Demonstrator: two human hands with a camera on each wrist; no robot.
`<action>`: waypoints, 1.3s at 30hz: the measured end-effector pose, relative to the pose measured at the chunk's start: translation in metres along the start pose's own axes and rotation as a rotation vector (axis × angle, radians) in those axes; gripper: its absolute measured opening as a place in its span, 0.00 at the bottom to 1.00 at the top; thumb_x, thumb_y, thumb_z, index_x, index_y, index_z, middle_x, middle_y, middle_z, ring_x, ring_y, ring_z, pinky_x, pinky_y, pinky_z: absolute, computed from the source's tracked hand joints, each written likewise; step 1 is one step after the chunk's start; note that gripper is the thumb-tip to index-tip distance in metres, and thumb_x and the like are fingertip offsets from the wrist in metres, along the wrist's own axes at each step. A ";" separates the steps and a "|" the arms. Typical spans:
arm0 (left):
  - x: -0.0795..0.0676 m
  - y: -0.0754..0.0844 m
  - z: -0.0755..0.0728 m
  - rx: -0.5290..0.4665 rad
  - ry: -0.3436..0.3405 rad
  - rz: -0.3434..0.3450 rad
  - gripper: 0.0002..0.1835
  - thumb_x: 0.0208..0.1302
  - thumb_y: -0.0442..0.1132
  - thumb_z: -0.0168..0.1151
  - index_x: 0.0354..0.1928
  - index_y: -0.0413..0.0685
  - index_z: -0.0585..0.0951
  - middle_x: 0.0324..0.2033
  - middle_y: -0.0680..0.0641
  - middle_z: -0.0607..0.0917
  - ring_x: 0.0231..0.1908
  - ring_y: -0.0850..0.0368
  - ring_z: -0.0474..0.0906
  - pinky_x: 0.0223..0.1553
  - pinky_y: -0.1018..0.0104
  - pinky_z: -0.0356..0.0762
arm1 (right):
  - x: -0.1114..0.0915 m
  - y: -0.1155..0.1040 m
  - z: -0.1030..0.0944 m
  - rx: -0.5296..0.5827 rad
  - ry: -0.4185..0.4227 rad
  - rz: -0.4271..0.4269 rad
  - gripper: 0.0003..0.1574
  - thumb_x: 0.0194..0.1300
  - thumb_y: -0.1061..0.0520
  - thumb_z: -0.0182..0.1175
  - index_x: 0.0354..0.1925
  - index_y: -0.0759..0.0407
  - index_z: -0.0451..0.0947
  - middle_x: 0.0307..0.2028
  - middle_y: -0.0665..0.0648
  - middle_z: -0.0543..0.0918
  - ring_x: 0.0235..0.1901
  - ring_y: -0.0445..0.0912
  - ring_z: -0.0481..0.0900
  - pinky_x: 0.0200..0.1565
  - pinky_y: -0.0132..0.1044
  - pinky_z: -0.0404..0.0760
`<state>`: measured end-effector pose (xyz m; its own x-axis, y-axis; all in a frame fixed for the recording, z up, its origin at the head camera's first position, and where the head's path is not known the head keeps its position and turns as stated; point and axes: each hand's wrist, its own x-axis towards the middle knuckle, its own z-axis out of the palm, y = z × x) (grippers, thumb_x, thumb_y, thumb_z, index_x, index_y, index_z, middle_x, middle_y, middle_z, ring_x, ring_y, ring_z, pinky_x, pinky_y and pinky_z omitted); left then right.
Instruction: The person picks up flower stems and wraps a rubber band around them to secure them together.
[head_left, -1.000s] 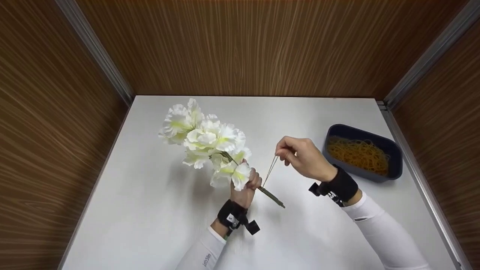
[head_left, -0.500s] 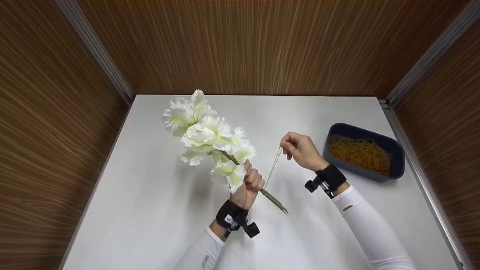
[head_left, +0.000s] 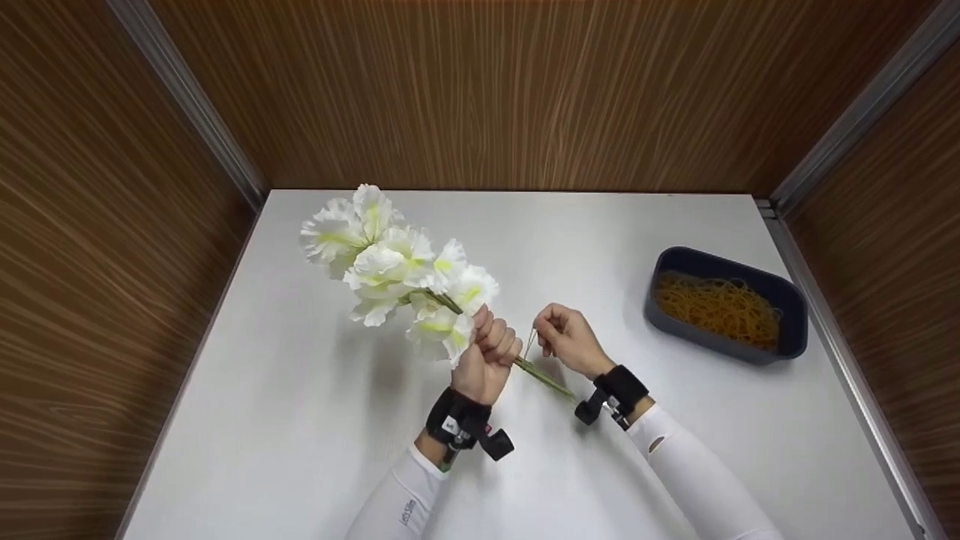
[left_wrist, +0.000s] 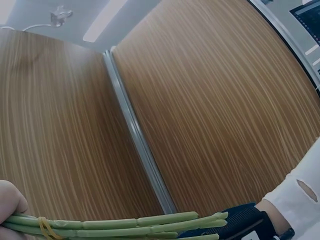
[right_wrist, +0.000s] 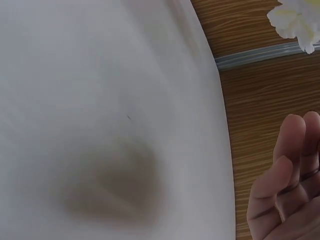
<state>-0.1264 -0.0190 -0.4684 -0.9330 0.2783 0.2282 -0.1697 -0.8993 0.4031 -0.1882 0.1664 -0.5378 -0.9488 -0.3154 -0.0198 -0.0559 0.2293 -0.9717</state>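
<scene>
1. The bunch of white artificial flowers (head_left: 394,270) is held above the white table (head_left: 300,420), left of centre, blooms tilted far-left. It is judged light and top-heavy, with crushable petals; the stiff green stems (head_left: 544,379) are the place to grip.
2. The left hand (head_left: 487,352) is fisted round the stems just below the blooms, wrist raised.
3. A thin, stretchy rubber band (head_left: 529,343) is pinched by the right hand (head_left: 566,339), just beside the left.
4. A dark tray of rubber bands (head_left: 724,307) stands far right.
</scene>
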 end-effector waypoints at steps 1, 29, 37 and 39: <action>0.001 0.000 0.000 -0.004 -0.008 0.009 0.32 0.76 0.53 0.56 0.23 0.52 0.47 0.18 0.55 0.46 0.19 0.61 0.38 0.27 0.68 0.34 | -0.002 0.002 0.006 0.004 0.003 0.003 0.12 0.78 0.65 0.55 0.39 0.75 0.74 0.22 0.48 0.77 0.18 0.36 0.74 0.22 0.29 0.75; 0.014 -0.002 -0.034 0.140 -0.132 0.244 0.13 0.72 0.61 0.58 0.37 0.64 0.73 0.25 0.51 0.49 0.25 0.56 0.43 0.34 0.65 0.42 | -0.074 -0.021 0.097 -0.562 0.327 -0.378 0.11 0.67 0.63 0.68 0.31 0.56 0.75 0.16 0.47 0.76 0.17 0.30 0.63 0.21 0.26 0.62; 0.014 -0.004 -0.042 0.183 -0.088 0.249 0.15 0.73 0.62 0.57 0.35 0.63 0.73 0.24 0.50 0.49 0.24 0.56 0.43 0.33 0.65 0.43 | -0.076 -0.037 0.071 -1.019 0.411 -0.733 0.16 0.77 0.54 0.61 0.29 0.54 0.73 0.15 0.46 0.76 0.12 0.40 0.72 0.17 0.35 0.68; 0.014 -0.004 -0.043 0.187 -0.065 0.244 0.15 0.73 0.62 0.57 0.34 0.63 0.73 0.23 0.50 0.50 0.24 0.55 0.43 0.33 0.65 0.42 | -0.075 -0.041 0.063 -1.118 0.445 -0.812 0.22 0.82 0.52 0.53 0.28 0.55 0.72 0.14 0.48 0.74 0.12 0.42 0.70 0.17 0.36 0.65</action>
<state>-0.1521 -0.0257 -0.5048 -0.9156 0.0887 0.3921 0.1235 -0.8661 0.4844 -0.0955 0.1222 -0.5113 -0.5427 -0.4469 0.7112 -0.6258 0.7799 0.0125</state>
